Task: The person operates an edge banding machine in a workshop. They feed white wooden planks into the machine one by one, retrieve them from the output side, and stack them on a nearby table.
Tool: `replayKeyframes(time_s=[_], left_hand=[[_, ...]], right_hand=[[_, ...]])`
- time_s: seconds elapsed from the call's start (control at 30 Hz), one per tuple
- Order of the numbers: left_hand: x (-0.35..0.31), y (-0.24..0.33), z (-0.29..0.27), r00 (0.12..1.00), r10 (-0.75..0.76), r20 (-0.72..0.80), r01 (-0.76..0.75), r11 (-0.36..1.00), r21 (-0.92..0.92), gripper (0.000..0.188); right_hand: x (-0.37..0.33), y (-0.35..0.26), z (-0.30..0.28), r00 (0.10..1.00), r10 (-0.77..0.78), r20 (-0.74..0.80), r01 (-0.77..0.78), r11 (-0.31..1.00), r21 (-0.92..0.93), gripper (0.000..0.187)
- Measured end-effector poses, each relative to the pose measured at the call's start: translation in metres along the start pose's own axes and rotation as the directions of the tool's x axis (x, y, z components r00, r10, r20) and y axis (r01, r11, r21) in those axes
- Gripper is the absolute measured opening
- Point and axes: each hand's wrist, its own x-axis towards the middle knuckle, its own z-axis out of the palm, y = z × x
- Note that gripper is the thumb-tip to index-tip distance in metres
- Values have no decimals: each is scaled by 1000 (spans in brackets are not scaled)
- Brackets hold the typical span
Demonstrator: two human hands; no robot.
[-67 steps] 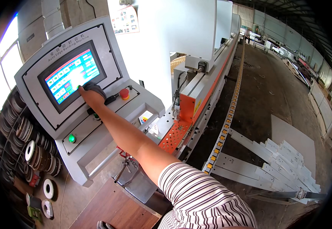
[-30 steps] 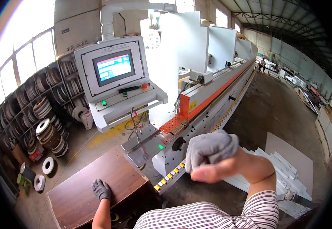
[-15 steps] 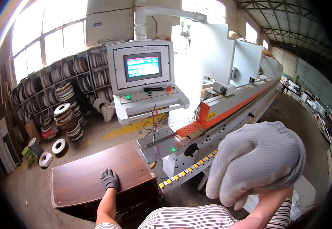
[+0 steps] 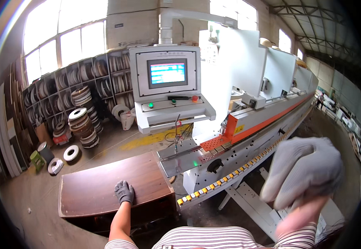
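Note:
My left hand (image 4: 124, 192), in a grey glove, lies with fingers spread on the brown wood-grain top of a low cabinet-like box (image 4: 105, 174). It presses flat near the right part of that top and holds nothing. My right hand (image 4: 307, 172), also gloved in grey, is raised close in front of me on the right. Its fingers are curled inward, and no object shows in them; the palm is hidden. Beyond the box's right end stands a long edge banding machine (image 4: 251, 124) with an orange guard and a flat metal infeed plate (image 4: 178, 164).
A control console (image 4: 168, 74) with a lit screen and buttons hangs over the machine's near end. Yellow-and-white rollers (image 4: 213, 186) line its side rail. Shelves (image 4: 85, 76) of banding rolls stand at the back left, with stacked rolls (image 4: 83, 126) on the floor before them.
My right hand has moved right and looks smaller, its fingers still curled. My left hand stays flat on the box. The whole view has shifted slightly, so the surroundings sit farther right.

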Motion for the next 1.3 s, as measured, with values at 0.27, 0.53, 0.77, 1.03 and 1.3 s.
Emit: replayKeyframes(time_s=[0.27, 0.53, 0.77, 1.03, 1.3], left_hand=[[-115, 38, -70, 813, 579, 68, -421, 663, -619, 24], [-216, 54, -200, 467, 481, 742, 223, 748, -625, 38], [-229, 48, -197, 398, 435, 808, 256, 793, -553, 36], [-258, 40, -200, 294, 354, 888, 327, 835, -442, 34], [-300, 12, -210, 108, 367, 924, 305, 873, -382, 33]], right_hand=[[-315, 146, 94, 53, 953, 299, -961, 131, -244, 35], [-468, 124, 169, -350, 847, 401, -936, -296, -191, 32], [-461, 91, 181, -337, 856, 393, -942, -309, -133, 33], [-454, 71, 183, -269, 859, 435, -963, -253, -95, 34], [-471, 54, 161, -353, 849, 393, -935, -333, -122, 35]])
